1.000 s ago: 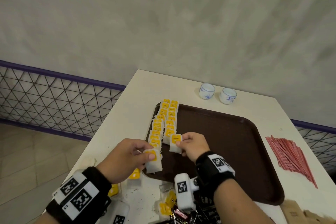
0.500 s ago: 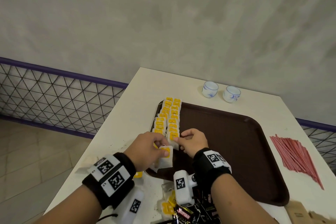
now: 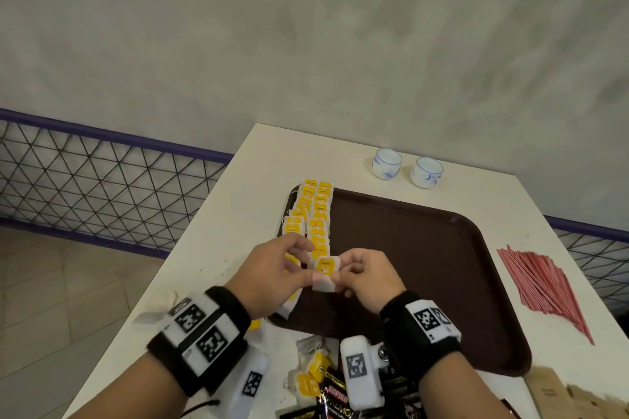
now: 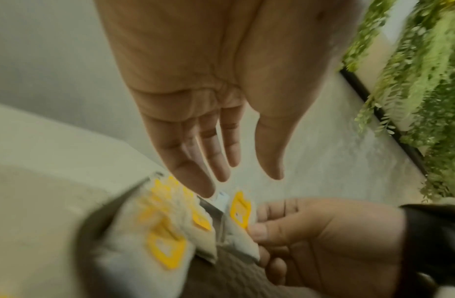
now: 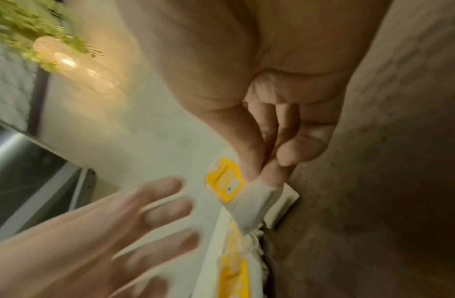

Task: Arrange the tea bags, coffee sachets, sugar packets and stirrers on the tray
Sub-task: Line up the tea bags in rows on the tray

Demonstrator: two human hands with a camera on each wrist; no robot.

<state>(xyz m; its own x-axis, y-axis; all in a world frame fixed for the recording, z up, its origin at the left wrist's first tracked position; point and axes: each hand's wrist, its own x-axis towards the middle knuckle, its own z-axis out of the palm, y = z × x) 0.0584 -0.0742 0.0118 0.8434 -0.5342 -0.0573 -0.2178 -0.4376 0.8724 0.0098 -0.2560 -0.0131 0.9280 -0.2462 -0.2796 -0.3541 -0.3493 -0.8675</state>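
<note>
Right hand (image 3: 369,279): pinched a tea bag (image 3: 326,274) between thumb and fingertips, just above the tray's (image 3: 425,265) left side.
Left hand (image 3: 272,274): fingers straight and loose beside that bag, holding nothing.
Rows (image 3: 311,214): two lines of bags ran along the tray's left edge.
Stirrers (image 3: 541,286): heaped on the table, right of the tray.
Sachets (image 3: 335,398): on the table by the near edge.

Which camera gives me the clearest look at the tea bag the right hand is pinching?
The right wrist view: the tea bag fills the middle, pinched by the right hand. The head view shows it small between both hands; the left wrist view shows it blurred.
</note>
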